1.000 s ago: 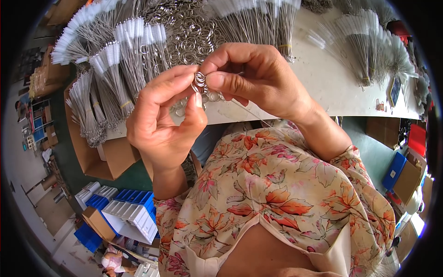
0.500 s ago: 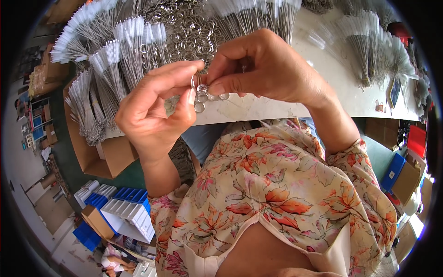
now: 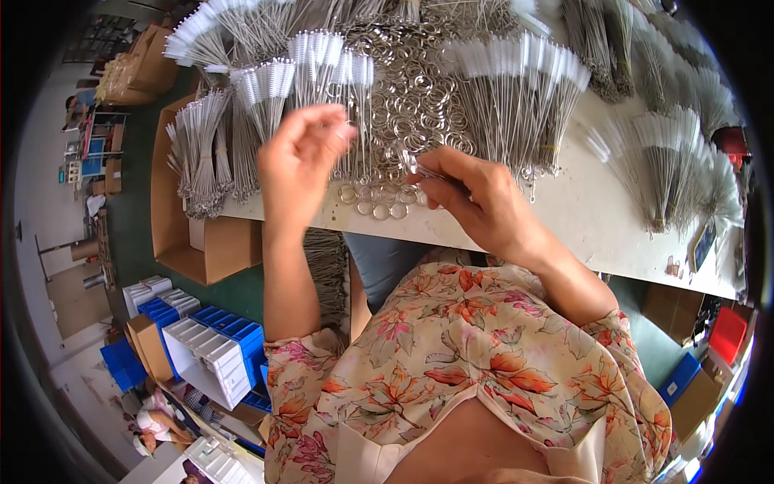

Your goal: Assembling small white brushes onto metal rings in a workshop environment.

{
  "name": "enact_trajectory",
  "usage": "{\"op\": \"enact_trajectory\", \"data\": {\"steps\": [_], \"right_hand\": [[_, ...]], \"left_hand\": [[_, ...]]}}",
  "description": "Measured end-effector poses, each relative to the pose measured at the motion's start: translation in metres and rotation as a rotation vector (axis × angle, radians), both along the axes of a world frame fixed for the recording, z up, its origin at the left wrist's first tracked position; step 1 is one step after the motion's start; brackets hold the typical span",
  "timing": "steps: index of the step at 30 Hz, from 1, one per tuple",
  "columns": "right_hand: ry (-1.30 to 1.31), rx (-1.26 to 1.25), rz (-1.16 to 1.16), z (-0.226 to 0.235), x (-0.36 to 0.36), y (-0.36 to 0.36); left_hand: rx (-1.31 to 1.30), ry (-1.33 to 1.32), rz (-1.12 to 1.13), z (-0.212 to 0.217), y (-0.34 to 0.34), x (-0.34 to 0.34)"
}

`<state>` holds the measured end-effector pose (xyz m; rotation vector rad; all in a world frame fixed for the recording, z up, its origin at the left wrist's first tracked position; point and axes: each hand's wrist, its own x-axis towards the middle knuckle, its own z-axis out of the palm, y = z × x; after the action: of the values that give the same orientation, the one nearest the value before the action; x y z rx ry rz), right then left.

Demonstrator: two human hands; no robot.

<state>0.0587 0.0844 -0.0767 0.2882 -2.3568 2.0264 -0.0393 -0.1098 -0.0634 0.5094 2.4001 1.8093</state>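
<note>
My left hand [image 3: 300, 165] is raised over the table's near edge, beside the upright bundles of white-tipped wire brushes [image 3: 316, 60]. Its fingers are bent and smeared by motion; whether they hold anything is unclear. My right hand [image 3: 488, 198] pinches shiny metal rings [image 3: 409, 164] between thumb and fingers, just above the table; how many is hard to make out. Behind both hands spreads a large heap of loose metal rings [image 3: 415, 97]. Several separate rings [image 3: 380, 211] lie near the table edge, below and between the hands.
More brush bundles [image 3: 516, 105] lie right of the ring heap, and others [image 3: 665, 161] farther right on the white table [image 3: 564, 198]. An open cardboard box [image 3: 222, 254] stands at the left edge. White and blue plastic bins [image 3: 211, 359] are at lower left.
My hands have come apart from where they met over the rings. The left has drawn away toward the brush bundles; the right has lowered with metal rings. The head view has shifted.
</note>
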Motion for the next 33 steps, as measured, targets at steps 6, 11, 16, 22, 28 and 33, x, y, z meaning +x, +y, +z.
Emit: {"op": "enact_trajectory", "data": {"steps": [6,11,16,22,28,33], "right_hand": [[0.151,0.929,0.181,-0.035,0.027,0.000],[0.487,0.528,0.008,-0.049,0.023,0.031],[0.160,0.491,-0.586,-0.028,-0.030,0.094],[-0.061,0.729,-0.593,-0.046,-0.064,0.124],[-0.100,0.114,-0.644,-0.032,-0.062,0.148],[0.113,-0.224,-0.756,0.021,-0.015,0.203]], "left_hand": [[-0.861,0.312,0.220,-0.030,-0.009,-0.068],[-0.985,0.334,0.323,-0.044,-0.013,-0.080],[-0.830,0.303,0.320,-0.048,-0.029,-0.078],[0.226,0.119,0.418,0.004,-0.044,-0.075],[-0.973,0.106,0.449,-0.042,-0.161,-0.135],[-0.842,0.066,0.188,-0.076,-0.209,-0.146]]}}
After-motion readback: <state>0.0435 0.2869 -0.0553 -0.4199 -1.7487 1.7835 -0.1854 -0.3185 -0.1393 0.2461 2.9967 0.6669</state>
